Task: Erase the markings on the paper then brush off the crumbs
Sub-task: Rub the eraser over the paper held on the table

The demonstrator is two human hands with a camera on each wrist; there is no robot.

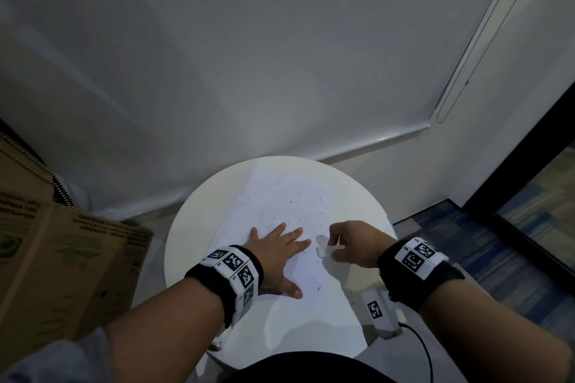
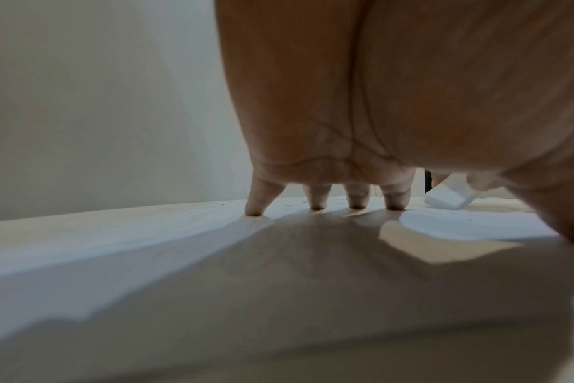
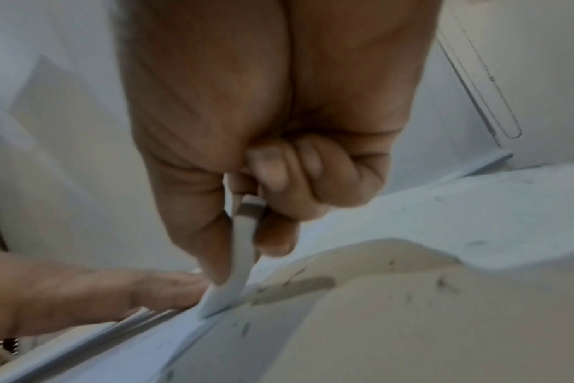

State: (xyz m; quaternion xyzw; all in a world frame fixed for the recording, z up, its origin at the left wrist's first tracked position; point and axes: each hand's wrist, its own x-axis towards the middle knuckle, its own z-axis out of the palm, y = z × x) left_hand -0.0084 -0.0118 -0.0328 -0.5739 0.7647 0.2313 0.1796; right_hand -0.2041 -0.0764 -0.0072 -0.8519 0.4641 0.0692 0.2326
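Fingers [image 2: 317, 199] of the left hand [image 1: 273, 253] lie spread flat, pinning the paper [image 1: 280, 205] mid-table [image 1: 186, 227]. At its 3 o'clock the right hand [image 1: 351, 242] pinches the eraser [image 1: 320, 251], tip on the sheet. Crumbs [image 1: 289, 202] lie toward 12 o'clock. Hard strokes could crease or tear the paper if the left lifts.

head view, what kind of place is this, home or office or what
Probably a corner of an office or study room, though a home is possible. A small round white table stands against a lowered roller blind with a bead chain, beside a cardboard box and blue patterned carpet.
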